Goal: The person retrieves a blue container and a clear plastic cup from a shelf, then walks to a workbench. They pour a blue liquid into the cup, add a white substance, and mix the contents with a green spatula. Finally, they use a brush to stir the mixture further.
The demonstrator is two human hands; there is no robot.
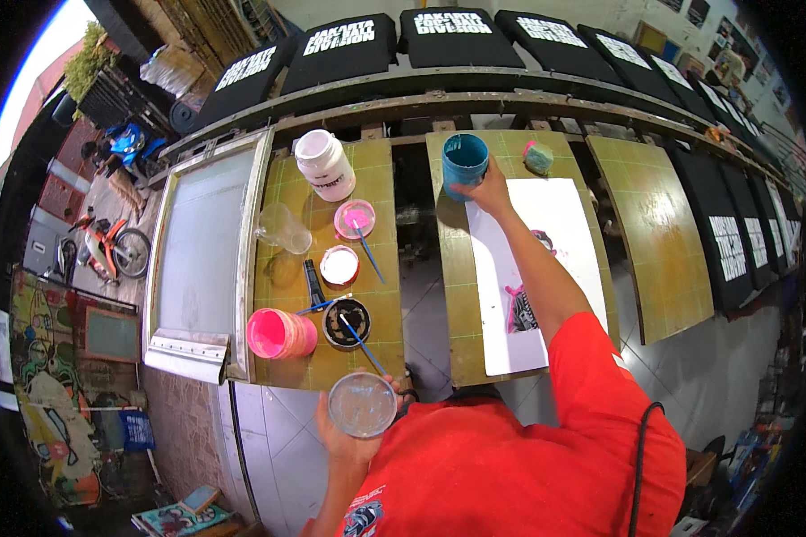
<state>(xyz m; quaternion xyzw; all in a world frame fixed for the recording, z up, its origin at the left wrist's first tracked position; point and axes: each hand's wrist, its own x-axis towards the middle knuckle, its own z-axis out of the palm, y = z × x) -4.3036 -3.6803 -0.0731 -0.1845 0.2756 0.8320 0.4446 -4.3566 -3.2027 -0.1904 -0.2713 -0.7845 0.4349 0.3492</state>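
The blue tub (464,175) is open and almost upright, in the right hand (490,190). The clear round lid (363,405), palely smeared, faces upward in the left hand (356,443), well apart.

Bright sky (58,36) shows at ten o'clock, a white picture-hung wall (688,38) at two, pale floor tiles (287,438) at seven, brown tiling (184,421) at eight.

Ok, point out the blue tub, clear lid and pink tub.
Blue tub (461,173), head view: outer wall.
Clear lid (362,405), head view: middle of its round face.
Pink tub (299,336), head view: outer wall.
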